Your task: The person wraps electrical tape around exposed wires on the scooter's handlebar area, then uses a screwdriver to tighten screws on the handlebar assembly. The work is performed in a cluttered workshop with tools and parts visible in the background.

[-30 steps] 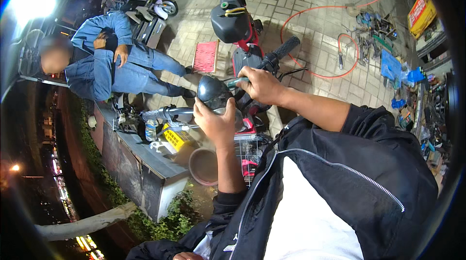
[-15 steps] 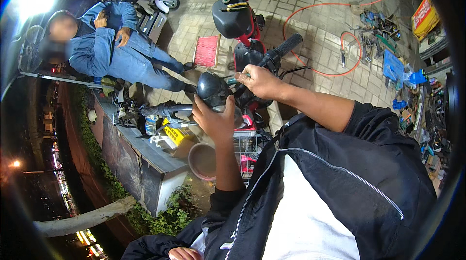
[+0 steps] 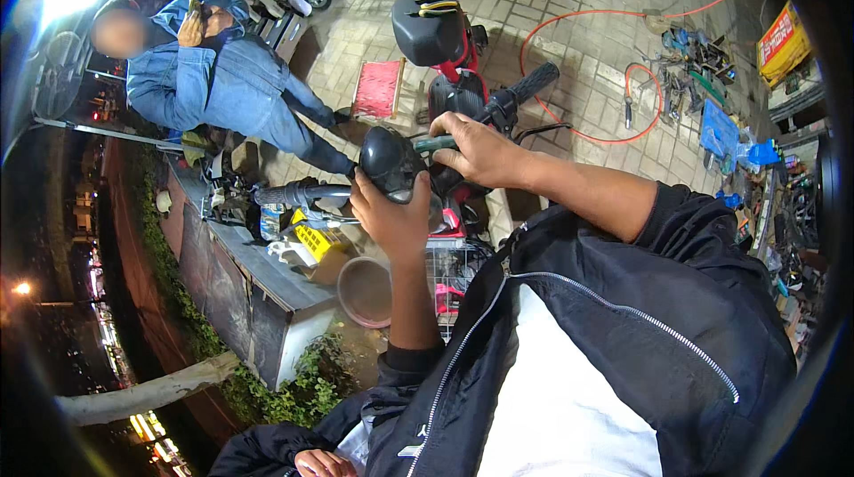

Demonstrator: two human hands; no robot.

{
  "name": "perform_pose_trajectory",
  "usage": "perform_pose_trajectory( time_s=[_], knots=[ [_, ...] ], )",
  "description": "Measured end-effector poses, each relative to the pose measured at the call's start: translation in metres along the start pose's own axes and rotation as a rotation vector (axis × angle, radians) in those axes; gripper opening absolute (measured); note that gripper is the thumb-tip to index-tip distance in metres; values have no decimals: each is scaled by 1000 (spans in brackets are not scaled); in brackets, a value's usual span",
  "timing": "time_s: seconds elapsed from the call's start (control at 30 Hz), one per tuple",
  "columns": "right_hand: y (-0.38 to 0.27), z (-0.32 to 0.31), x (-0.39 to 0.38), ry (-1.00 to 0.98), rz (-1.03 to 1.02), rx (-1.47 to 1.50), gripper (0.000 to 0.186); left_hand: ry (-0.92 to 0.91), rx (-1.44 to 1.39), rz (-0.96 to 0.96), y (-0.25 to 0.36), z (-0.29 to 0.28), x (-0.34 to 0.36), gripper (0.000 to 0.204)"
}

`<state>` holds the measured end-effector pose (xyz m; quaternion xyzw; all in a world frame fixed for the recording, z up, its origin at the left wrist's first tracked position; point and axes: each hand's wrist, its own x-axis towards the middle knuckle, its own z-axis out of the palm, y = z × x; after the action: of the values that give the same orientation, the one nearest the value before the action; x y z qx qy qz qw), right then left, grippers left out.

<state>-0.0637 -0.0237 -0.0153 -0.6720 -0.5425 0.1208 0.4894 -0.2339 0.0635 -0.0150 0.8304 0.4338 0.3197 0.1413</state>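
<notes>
My left hand (image 3: 391, 221) is wrapped round the near side of a rounded, glossy black headlight housing (image 3: 383, 159) at the front of a red and black electric scooter (image 3: 431, 30). In my right hand (image 3: 479, 149) is a screwdriver with a green handle (image 3: 432, 144), held roughly level and pointing left at the housing. Its tip is hidden, so I cannot tell what it touches. The scooter's right handlebar grip (image 3: 535, 81) lies just beyond my right hand. Left of the housing runs the other grip (image 3: 286, 193). A wire basket (image 3: 445, 277) sits below my hands.
A person in denim (image 3: 218, 85) stands at the far left, hands together. Someone else's hand (image 3: 322, 463) shows at the lower edge. A red-topped stool (image 3: 377, 89), an orange hose (image 3: 569, 130), scattered tools (image 3: 680, 76), a round tub (image 3: 363, 295) and a grey cabinet (image 3: 258, 286) surround the scooter.
My right hand has shifted slightly, and more of the screwdriver's green handle shows. My left hand keeps its hold on the housing. The person in denim has brought both hands together.
</notes>
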Motion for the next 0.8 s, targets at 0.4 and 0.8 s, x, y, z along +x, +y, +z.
perform_pose_trajectory(
  time_s=[0.4, 0.8],
  knots=[
    [-6, -6, 2, -80, 195, 126, 33, -19, -6, -36, 3, -1, 0, 99],
    [-9, -9, 1, -63, 331, 357, 39, -54, -24, -110, 6, -4, -1, 100]
  ],
)
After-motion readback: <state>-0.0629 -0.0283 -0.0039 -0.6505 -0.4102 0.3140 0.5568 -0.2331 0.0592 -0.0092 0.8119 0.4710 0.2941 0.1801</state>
